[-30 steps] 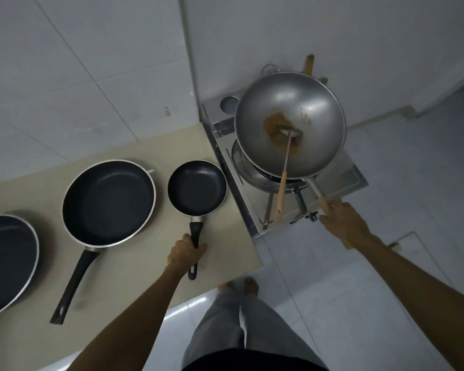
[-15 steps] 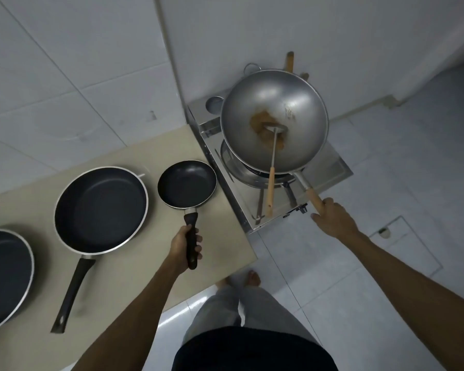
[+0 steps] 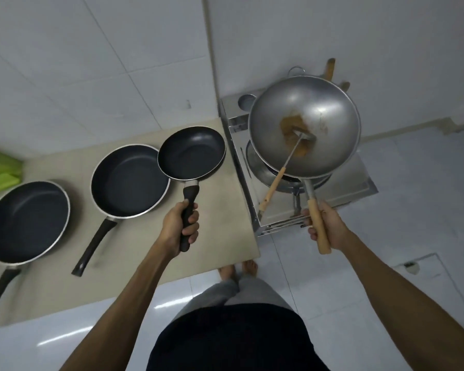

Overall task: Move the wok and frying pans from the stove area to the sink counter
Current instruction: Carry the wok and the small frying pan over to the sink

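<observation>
My left hand [image 3: 181,223] grips the black handle of the small black frying pan [image 3: 192,153], which is lifted and overlaps the rim of the medium frying pan [image 3: 129,180] lying on the beige counter [image 3: 220,236]. A large frying pan [image 3: 26,220] lies further left. My right hand [image 3: 323,226] grips the wooden handle of the steel wok [image 3: 304,127], raised above the stove burner [image 3: 263,170]. Inside the wok are brown residue and a metal spatula [image 3: 281,172] with a wooden handle sticking out over the rim.
The steel stove [image 3: 359,188] stands right of the counter against white tiled walls. Wooden utensil handles [image 3: 330,68] poke up behind the wok. A green object [image 3: 0,170] sits at the counter's far left. My feet [image 3: 239,269] stand on the pale tiled floor below the counter edge.
Both hands have lifted their loads: the small frying pan has risen off the counter and the wok has come up from the burner. My right hand has slid further along the wok handle.
</observation>
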